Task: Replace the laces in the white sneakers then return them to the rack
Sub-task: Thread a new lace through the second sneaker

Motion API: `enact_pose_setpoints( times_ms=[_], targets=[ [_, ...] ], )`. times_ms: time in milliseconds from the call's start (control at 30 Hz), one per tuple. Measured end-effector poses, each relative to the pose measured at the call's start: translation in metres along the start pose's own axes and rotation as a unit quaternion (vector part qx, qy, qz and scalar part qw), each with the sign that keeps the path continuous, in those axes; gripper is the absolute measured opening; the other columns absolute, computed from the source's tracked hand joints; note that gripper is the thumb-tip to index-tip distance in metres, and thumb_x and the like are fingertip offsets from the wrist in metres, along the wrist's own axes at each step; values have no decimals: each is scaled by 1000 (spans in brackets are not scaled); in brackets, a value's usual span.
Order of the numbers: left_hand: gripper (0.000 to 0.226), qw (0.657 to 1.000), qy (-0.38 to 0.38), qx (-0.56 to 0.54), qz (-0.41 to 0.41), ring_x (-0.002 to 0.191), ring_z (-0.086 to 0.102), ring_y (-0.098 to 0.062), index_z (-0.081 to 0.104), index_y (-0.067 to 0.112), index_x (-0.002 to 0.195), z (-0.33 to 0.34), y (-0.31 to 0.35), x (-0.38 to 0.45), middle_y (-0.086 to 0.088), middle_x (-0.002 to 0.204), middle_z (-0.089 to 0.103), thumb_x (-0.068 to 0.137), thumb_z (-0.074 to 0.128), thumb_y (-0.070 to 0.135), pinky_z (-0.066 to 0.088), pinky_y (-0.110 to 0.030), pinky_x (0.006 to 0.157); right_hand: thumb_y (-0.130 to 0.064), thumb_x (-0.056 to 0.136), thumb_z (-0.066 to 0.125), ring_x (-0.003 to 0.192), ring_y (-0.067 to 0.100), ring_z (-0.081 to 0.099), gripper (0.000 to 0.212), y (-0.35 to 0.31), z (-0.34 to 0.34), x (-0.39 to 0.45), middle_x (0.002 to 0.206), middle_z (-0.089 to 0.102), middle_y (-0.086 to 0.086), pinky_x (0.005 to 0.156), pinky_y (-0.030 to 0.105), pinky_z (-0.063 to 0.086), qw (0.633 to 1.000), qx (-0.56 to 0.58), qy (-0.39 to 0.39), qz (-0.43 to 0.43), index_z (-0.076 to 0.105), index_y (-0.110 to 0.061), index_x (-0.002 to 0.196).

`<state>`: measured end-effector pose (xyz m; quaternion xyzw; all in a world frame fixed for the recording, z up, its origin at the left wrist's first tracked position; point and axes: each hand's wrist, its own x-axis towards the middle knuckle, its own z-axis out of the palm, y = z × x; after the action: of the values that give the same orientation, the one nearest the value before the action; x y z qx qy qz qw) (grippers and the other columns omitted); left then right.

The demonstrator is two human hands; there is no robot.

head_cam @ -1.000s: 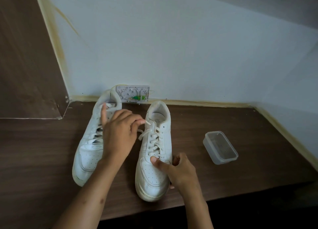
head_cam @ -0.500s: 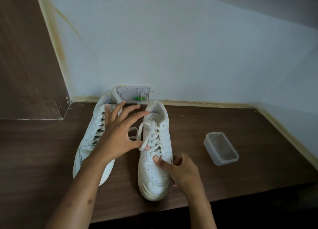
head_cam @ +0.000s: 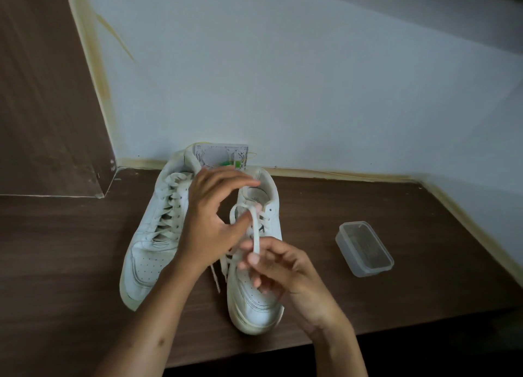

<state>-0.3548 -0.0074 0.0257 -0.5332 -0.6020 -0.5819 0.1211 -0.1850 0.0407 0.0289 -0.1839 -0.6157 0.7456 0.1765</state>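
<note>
hands [head_cam: 215, 223] pinch lace [head_cam: 254, 235], eyelets hidden

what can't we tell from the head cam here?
- Right sneaker: its lower eyelets are hidden by both hands.
- Lace: pinched by the right hand and touched by the left hand; motion blur hides whether it is knotted.
- Plastic box: contents too dim to tell.
- Rack: outside the frame.

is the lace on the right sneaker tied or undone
Undone. The lace rises off the right sneaker as a loose strand pinched by the right hand and left hand; a free end trails onto the table.
</note>
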Motion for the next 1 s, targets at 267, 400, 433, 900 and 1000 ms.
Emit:
enact_pose_setpoints(
  times_ms=[267,400,433,900,1000],
  targets=[
    [38,993,-63,-73,-70,112,58,-13,72,24,100,-11,-13,-3,11,104,68,72,60,2,42,-47,101,-25,79,69,56,8,44,11,-10,-40,-14,65,57,0,48,15,33,980,-30,196,-11,77,-17,80],
    [37,975,-186,-110,-46,124,53,-16,72,27,111,5,1,-12,15,114,66,75,61,28,33,-54,106,-28,78,68,53,7,43,12,-9,-35,-8,61,54,2,46,15,31,975,-60,210,-25,77,-20,79],
    [31,977,-181,-103,-38,123,53,-14,72,29,112,12,3,-14,16,114,66,82,62,33,33,-55,106,-28,78,68,53,6,42,12,-9,-33,-7,60,53,2,46,15,31,977,-67,201,-29,77,-19,79],
    [25,984,-172,32,22,105,49,1,70,36,86,31,-5,-18,29,89,55,87,55,56,15,-44,115,-27,81,67,51,7,40,11,-11,-36,-6,57,48,-1,46,16,29,980,-78,177,-37,75,-22,76],
    [14,991,-128,45,21,106,51,-4,66,34,88,27,-6,-16,23,97,58,90,58,45,20,-51,112,-31,84,72,52,6,41,11,-11,-35,-6,57,48,-1,46,15,31,982,-86,162,-42,75,-22,78]
  ],
)
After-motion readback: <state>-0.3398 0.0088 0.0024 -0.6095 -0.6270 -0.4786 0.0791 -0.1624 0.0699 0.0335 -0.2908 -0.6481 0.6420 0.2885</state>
